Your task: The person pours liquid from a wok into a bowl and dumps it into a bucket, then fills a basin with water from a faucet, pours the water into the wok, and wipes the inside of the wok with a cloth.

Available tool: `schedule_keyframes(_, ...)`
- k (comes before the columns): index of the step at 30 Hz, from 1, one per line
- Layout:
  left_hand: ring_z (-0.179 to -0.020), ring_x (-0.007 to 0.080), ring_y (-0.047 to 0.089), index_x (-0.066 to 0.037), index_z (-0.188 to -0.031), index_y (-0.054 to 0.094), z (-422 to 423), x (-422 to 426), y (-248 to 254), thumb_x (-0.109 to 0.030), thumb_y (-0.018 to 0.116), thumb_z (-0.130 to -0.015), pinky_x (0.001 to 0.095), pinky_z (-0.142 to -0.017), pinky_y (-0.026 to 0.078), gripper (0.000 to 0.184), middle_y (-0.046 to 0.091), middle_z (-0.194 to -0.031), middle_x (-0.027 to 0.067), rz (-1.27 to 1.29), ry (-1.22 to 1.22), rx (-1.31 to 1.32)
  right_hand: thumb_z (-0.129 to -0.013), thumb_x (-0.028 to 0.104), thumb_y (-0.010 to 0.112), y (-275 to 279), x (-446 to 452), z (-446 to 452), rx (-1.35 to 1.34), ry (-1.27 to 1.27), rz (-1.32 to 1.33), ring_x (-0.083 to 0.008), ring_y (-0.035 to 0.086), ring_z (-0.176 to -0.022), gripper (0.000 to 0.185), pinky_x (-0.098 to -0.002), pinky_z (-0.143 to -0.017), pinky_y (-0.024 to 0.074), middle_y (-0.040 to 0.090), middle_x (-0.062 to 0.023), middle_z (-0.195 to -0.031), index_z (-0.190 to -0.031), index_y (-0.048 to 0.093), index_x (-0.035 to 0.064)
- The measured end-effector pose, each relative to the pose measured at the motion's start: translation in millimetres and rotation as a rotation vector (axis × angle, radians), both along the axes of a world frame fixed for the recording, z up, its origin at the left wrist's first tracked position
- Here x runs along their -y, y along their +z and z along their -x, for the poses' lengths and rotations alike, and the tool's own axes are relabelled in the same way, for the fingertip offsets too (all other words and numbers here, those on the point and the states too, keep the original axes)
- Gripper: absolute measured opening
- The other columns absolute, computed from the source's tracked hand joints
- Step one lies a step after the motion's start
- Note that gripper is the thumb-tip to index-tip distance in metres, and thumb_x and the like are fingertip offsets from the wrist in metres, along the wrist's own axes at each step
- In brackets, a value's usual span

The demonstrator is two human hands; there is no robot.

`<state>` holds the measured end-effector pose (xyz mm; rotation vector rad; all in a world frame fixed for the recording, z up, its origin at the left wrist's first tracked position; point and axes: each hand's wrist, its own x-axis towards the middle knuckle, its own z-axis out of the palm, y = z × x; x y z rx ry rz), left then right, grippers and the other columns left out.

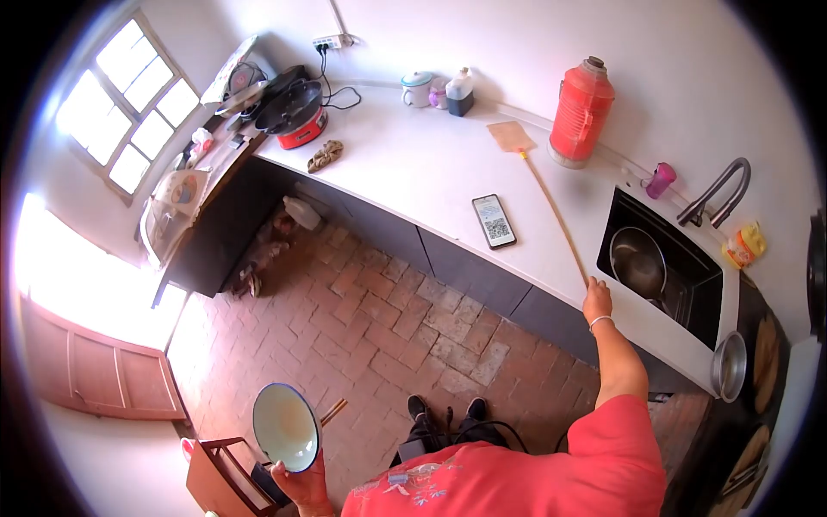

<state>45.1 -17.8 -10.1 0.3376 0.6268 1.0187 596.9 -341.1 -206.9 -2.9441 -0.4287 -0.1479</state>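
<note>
My left hand (pixel 303 484), low in the view, is closed on a white enamel bowl (pixel 284 426) with a dark blue rim. The bowl is tipped so that its inside faces up at me. A pair of chopsticks (pixel 335 410) sticks out behind it; how they are held is hidden. At the counter's front edge, my right hand (pixel 597 302) grips the thin handle of a fly swatter (pixel 512 136). Its square tan head lies towards the wall, left of the red thermos flask (pixel 582 112). A phone (pixel 494 221) showing a QR code rests left of the handle.
Right of my right hand is a black sink (pixel 689 312) holding a pan (pixel 638 262), below a curved faucet (pixel 719 194). A metal bowl (pixel 730 366) stands at the counter's right end. A red electric pan (pixel 303 129) sits far left. A wooden chair (pixel 226 482) stands lower left.
</note>
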Motion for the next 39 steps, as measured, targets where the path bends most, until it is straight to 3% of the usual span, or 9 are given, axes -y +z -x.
schedule_keyframes(3,-0.119,0.0295,0.045,-0.007,-0.125,0.046,-6.2,-1.1,4.7,-0.020,0.057,-0.072,0.0503,-0.098,0.038,0.055,0.049,-0.128,0.0096,-0.017,-0.033,-0.012,-0.077,0.001,0.050,8.3,-3.1,-1.7,-0.142,-0.026,0.062,-0.0378,0.056,-0.090,0.038,-0.0422,-0.078,0.0478,0.053,-0.0206,-0.098,-0.115,0.047,0.0035)
schedule_keyframes(8,-0.120,0.0294,0.044,-0.007,-0.125,0.046,-6.5,-7.7,3.1,-0.018,0.057,-0.071,0.0509,-0.100,0.035,0.056,0.048,-0.128,0.0104,-0.003,-0.048,0.050,-0.076,-0.003,0.044,-0.6,-0.6,-10.2,-0.077,0.055,-0.236,-0.0391,0.057,-0.089,0.054,-0.0420,-0.081,0.0463,0.055,-0.0204,-0.101,-0.129,0.039,0.0110)
schedule_keyframes(9,-0.120,0.0294,0.044,-0.007,-0.125,0.046,-7.1,-8.4,4.6,-0.018,0.057,-0.071,0.0509,-0.100,0.035,0.056,0.048,-0.128,0.0104,-0.011,-0.030,0.053,-0.077,-0.002,0.045,20.7,-7.5,-6.2,-0.171,0.018,-0.262,-0.0367,0.058,-0.091,0.058,-0.0414,-0.082,0.0460,0.057,-0.0197,-0.101,-0.131,0.038,0.0162)
schedule_keyframes(13,-0.117,0.0291,0.046,-0.006,-0.122,0.049,-8.8,-13.8,2.8,-0.018,0.054,-0.078,0.0493,-0.095,0.039,0.046,0.049,-0.128,0.0099,0.007,-0.057,0.121,-0.084,0.005,0.050,18.9,-5.4,-5.9,-0.051,0.128,-0.569,-0.0255,0.059,-0.072,0.040,-0.0341,-0.069,0.0468,0.062,-0.0147,-0.083,-0.122,0.053,0.0147)
schedule_keyframes(18,-0.119,0.0288,0.045,-0.006,-0.123,0.048,-2.5,-20.5,-5.5,-0.018,0.054,-0.078,0.0496,-0.097,0.037,0.047,0.049,-0.129,0.0099,-0.041,-0.122,0.110,-0.087,0.006,0.050,39.7,15.1,33.7,-0.294,0.005,-0.806,-0.0061,0.042,-0.052,0.035,-0.0224,-0.051,0.0393,0.050,0.0014,-0.064,-0.121,0.056,0.0120)
schedule_keyframes(26,-0.123,0.0285,0.040,-0.007,-0.126,0.045,-11.4,-28.8,-4.1,-0.017,0.055,-0.075,0.0494,-0.104,0.030,0.053,0.046,-0.131,0.0094,-0.002,-0.148,0.187,-0.088,0.006,0.048,74.4,35.5,111.7,-0.477,-0.086,-0.998,-0.0043,0.037,-0.051,0.033,-0.0202,-0.045,0.0314,0.045,0.0029,-0.062,-0.120,0.057,0.0078)
schedule_keyframes(28,-0.123,0.0284,0.040,-0.006,-0.126,0.045,-12.0,-28.8,-0.7,-0.018,0.057,-0.069,0.0465,-0.106,0.029,0.059,0.046,-0.131,0.0096,0.010,-0.108,0.140,-0.091,0.008,0.046,69.3,42.3,127.1,-0.478,-0.091,-1.007,-0.0019,0.029,-0.043,0.034,-0.0185,-0.038,0.0243,0.042,0.0044,-0.060,-0.125,0.052,0.0095)
schedule_keyframes(30,-0.123,0.0279,0.041,-0.006,-0.126,0.044,-14.8,-30.2,5.2,-0.019,0.056,-0.070,0.0449,-0.106,0.030,0.059,0.047,-0.130,0.0099,-0.009,-0.160,0.123,-0.089,0.003,0.044,84.8,38.1,147.3,-0.555,-0.129,-1.169,-0.0026,0.032,-0.049,0.035,-0.0178,-0.041,0.0254,0.041,0.0041,-0.061,-0.122,0.055,0.0071)
schedule_keyframes(39,-0.123,0.0290,0.040,-0.006,-0.129,0.041,4.3,-38.7,-12.1,-0.022,0.056,-0.069,0.0457,-0.107,0.027,0.063,0.045,-0.130,0.0111,-0.044,-0.164,0.095,-0.093,0.008,0.042,92.4,25.6,176.2,-0.601,-0.153,-1.120,-0.0003,0.024,-0.041,0.035,-0.0180,-0.035,0.0191,0.039,0.0047,-0.061,-0.127,0.050,0.0112)
